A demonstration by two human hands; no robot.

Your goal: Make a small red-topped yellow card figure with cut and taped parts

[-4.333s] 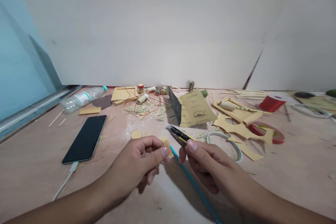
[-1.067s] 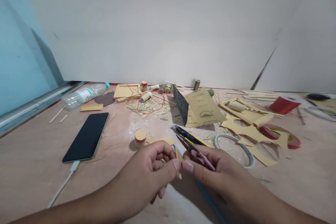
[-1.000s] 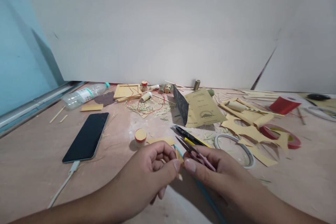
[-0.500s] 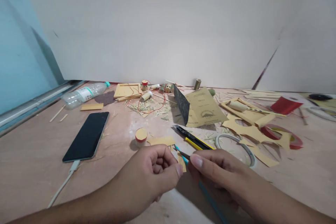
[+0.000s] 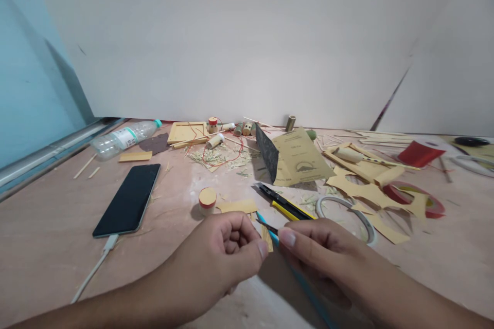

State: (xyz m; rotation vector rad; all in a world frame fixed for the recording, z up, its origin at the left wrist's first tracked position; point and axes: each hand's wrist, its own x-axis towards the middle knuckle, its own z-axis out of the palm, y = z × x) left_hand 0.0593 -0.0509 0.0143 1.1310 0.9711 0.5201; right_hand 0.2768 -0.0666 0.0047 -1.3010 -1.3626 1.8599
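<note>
My left hand (image 5: 233,254) is closed in a pinch, thumb against index finger; what lies between the tips is hidden. Just beyond those fingertips shows a small tan paper strip (image 5: 267,239) with dark lines, and I cannot tell whether it is gripped or lies on the table. My right hand (image 5: 318,254) is closed around a thin dark pointed tool (image 5: 267,225), its tip directed left towards the strip. Under the right hand runs a blue stick (image 5: 309,290). A utility knife (image 5: 287,203) with black and yellow handle lies beyond. A short round piece with a red rim (image 5: 207,199) stands left of it.
A phone (image 5: 127,200) with a white cable lies left, below a plastic bottle (image 5: 125,139). Folded sandpaper (image 5: 299,157) stands behind the knife. Tape rolls (image 5: 368,226), cut tan sheet (image 5: 363,190), wooden frames (image 5: 189,131), sticks and shavings spread across the table.
The pointed tool's tip has shifted very slightly down and right with my right hand. My left hand stays almost still.
</note>
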